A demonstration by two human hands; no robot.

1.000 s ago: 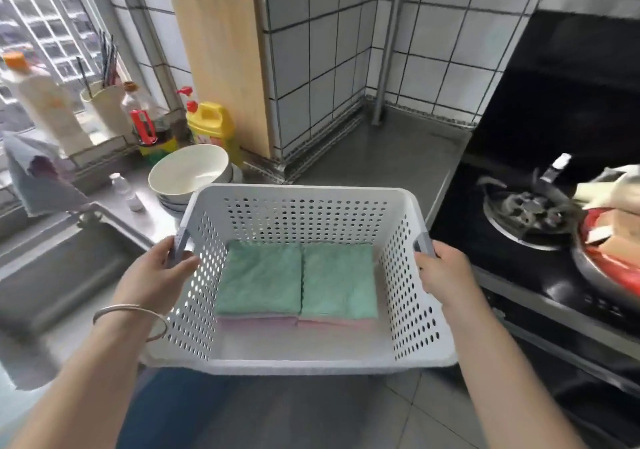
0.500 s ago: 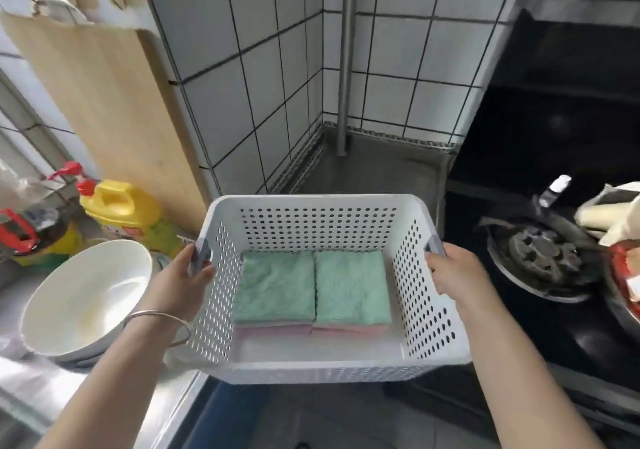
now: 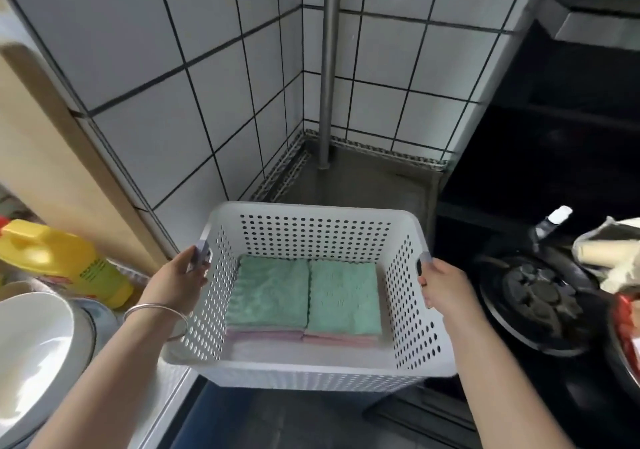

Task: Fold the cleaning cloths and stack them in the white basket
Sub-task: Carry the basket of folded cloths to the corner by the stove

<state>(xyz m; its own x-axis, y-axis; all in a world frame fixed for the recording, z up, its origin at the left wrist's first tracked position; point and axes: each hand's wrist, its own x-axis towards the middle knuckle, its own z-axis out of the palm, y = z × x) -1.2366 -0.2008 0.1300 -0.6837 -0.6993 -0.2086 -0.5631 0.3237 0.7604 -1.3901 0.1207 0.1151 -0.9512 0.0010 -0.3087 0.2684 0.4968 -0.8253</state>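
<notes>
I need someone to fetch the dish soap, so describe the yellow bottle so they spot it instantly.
Start at the white basket held by both hands, then look past the left hand to the counter's left edge. There lies the yellow bottle, below the wooden board and behind the white bowl; nothing else nearby is bright yellow.

Silver bangle (image 3: 157,313) on bare left wrist

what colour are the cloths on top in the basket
Mint green cloths, over pink ones, seen in the head view.
</notes>
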